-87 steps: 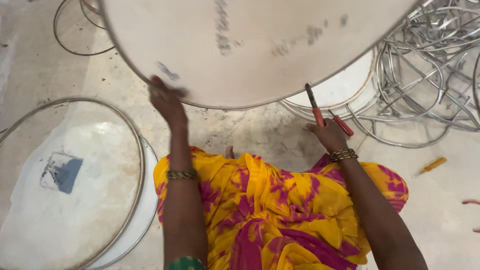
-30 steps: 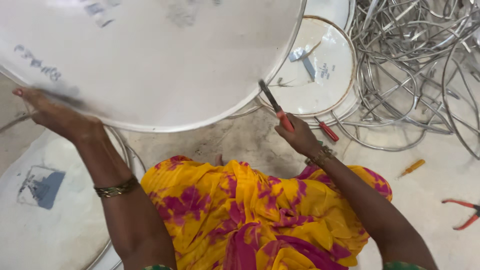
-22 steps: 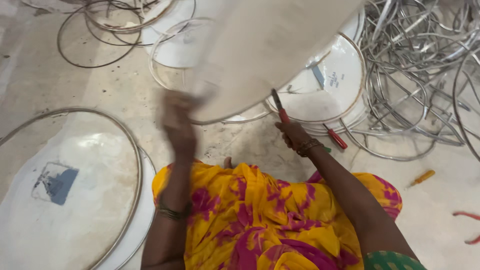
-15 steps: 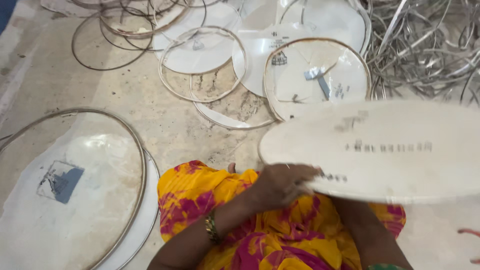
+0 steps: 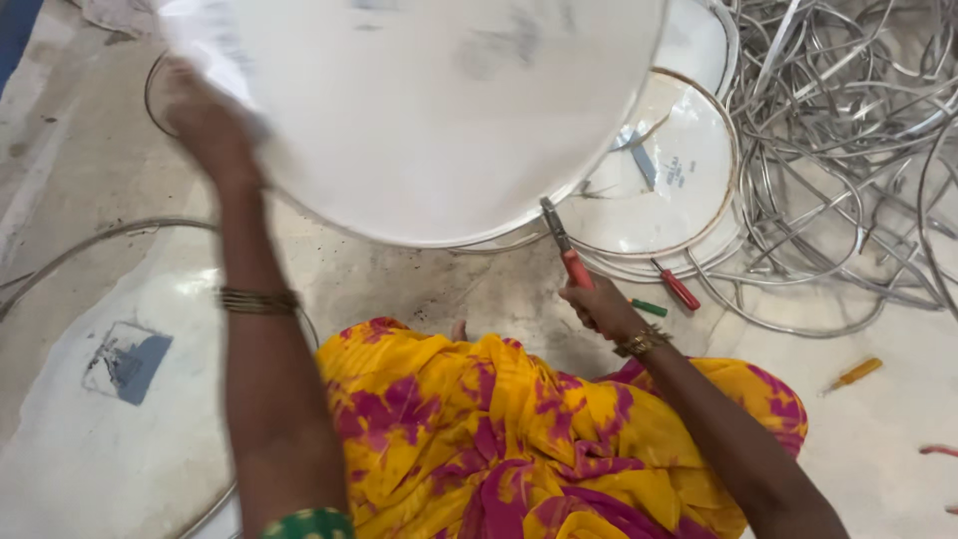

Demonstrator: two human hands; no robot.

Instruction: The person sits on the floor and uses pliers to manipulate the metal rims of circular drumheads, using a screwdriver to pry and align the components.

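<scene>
The large white disc [image 5: 429, 110] is held tilted above the floor, over the person's lap. The left hand [image 5: 205, 120] grips its left edge, blurred, so a slip could drop it. The right hand [image 5: 599, 304] closes round red-handled pliers [image 5: 564, 250] that touch its lower rim and could scratch it. Counted: one raised disc, two rimmed discs right of it, one tangled pile of metal rings [image 5: 848, 150], one yellow screwdriver [image 5: 848, 375].

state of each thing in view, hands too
white disc: held up off the floor, tilted, blurred
left hand: gripping the disc's left edge
right hand: closed on the pliers
pliers: red-handled, tip at the disc's lower rim
framed disc: flat on the floor, metal ring around it
metal rings: loose, tangled heap
screwdriver: lying on the floor, untouched
</scene>
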